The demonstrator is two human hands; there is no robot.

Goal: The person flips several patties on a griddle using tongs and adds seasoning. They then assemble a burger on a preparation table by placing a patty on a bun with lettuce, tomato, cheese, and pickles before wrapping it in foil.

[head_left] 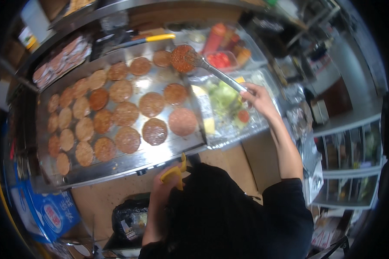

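My right hand grips the handle end of long metal tongs. The far end of the tongs rests on or holds a dark, speckled patty at the griddle's upper right corner. My left hand is near my body, just off the griddle's front edge, closed on a yellow object, perhaps a cloth. Many round patties lie in rows on the flat metal griddle; a paler pink one lies near its right side.
Right of the griddle, a foil-lined tray holds lettuce, cheese slices and a tomato slice. Behind are sauce bottles and a tub of chopped red food. A yellow-handled tool lies along the back edge.
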